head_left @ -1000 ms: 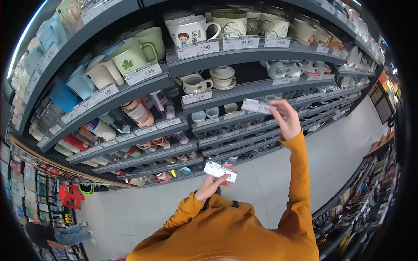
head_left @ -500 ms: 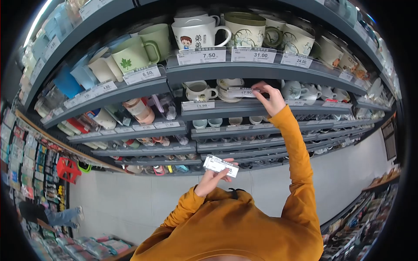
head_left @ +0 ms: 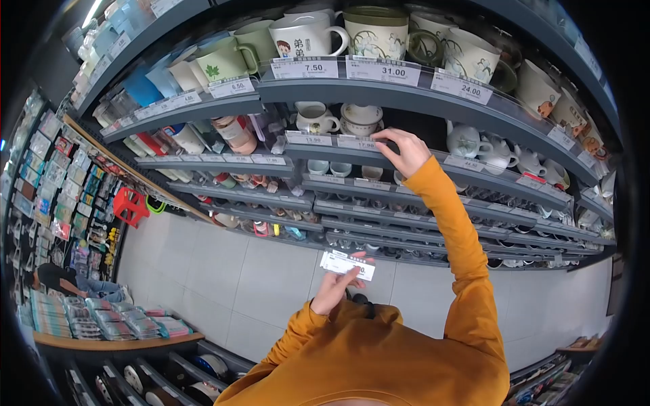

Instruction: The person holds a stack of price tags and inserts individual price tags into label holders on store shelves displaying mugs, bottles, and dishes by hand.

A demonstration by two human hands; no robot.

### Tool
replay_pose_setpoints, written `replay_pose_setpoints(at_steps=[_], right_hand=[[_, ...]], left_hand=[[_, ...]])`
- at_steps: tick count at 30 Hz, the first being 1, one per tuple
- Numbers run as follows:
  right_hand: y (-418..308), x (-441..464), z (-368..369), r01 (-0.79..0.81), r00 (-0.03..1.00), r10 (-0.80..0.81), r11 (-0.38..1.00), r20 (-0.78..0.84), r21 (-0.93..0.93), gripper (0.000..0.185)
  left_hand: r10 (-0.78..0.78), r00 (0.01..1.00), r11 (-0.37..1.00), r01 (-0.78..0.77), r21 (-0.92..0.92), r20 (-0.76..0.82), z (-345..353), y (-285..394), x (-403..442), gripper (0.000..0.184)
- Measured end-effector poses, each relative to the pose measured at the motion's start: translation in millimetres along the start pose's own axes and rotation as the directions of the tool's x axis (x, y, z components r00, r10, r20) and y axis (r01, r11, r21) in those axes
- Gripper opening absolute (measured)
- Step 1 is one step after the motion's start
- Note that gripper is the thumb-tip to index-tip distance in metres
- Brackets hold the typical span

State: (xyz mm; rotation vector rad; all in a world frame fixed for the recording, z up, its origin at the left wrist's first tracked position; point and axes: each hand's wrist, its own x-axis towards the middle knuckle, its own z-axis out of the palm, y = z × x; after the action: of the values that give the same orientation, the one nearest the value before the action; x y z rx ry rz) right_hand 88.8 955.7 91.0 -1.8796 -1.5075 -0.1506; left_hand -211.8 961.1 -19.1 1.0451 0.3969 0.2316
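My left hand [head_left: 330,289] is closed around a small stack of white price tags [head_left: 342,262], thumb on top, in front of my body. Higher up, my right hand [head_left: 408,152] reaches to the shelf edge. Its fingertips pinch the right end of a price tag [head_left: 353,142] reading 17.90, which lies along that edge. To its left sits another price tag [head_left: 309,139] reading 13.90. Just behind the edge stand a patterned cup [head_left: 313,120] with a handle and white patterned bowls [head_left: 361,120], one on another.
Large mugs [head_left: 308,35] fill the shelf above, over a protruding shelf edge [head_left: 379,93]. Teapots [head_left: 467,141] stand right of my hand. Lower shelves hold bowls and glassware. A red stool [head_left: 130,207] is on the left, and another person [head_left: 74,283] is at far left.
My right hand has lowered the 17.90 tag from in front of the bowls down to the shelf edge. My left hand still holds its tags. The view has tilted.
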Motion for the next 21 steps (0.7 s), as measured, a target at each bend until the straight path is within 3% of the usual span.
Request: replay_pose_setpoints(at_steps=[2,6,7,8,10,13,17,21], right_hand=[[-2.9,-8.6,3.2,0.115,0.987,-0.126,0.987,-0.101,-0.108,0.023],[-49.1,-40.2,-5.8,0.125,0.95,-0.115,0.992,-0.29,0.014,0.023],[-55.8,-57.8,-1.0,0.11,0.962,-0.079,0.988,-0.26,0.107,0.022],[-59.8,-78.3,12.0,0.052,0.978,0.015,0.948,-0.208,0.313,0.017],[-84.2,-140.5,36.2,-0.256,0.965,0.24,0.756,0.108,0.602,0.013],[-104.2,-184.9,46.8,-0.379,0.921,0.345,0.697,0.179,0.609,0.022],[-120.1,-207.9,51.6,-0.44,0.852,0.503,0.538,0.146,0.719,0.02],[-141.7,-207.8,44.6,-0.47,0.831,0.529,0.507,0.169,0.723,0.018]], left_hand=[[0.031,0.999,0.999,-0.032,-0.006,-0.038,6.8,5.7,-5.1,0.039],[0.109,0.984,0.993,-0.102,0.056,-0.14,12.4,14.2,-7.2,0.037],[0.137,0.977,0.989,-0.128,0.068,-0.161,13.4,14.8,-7.2,0.036],[0.166,0.969,0.985,-0.154,0.081,-0.181,14.7,15.0,-6.4,0.035],[0.221,0.941,0.973,-0.198,0.116,-0.256,19.4,15.1,-7.4,0.027],[0.239,0.937,0.966,-0.204,0.158,-0.254,22.8,15.2,-11.9,0.019],[0.222,0.948,0.971,-0.193,0.142,-0.228,26.3,11.5,-18.5,0.014],[0.234,0.955,0.968,-0.212,0.137,-0.18,22.6,19.7,-31.5,0.013]])
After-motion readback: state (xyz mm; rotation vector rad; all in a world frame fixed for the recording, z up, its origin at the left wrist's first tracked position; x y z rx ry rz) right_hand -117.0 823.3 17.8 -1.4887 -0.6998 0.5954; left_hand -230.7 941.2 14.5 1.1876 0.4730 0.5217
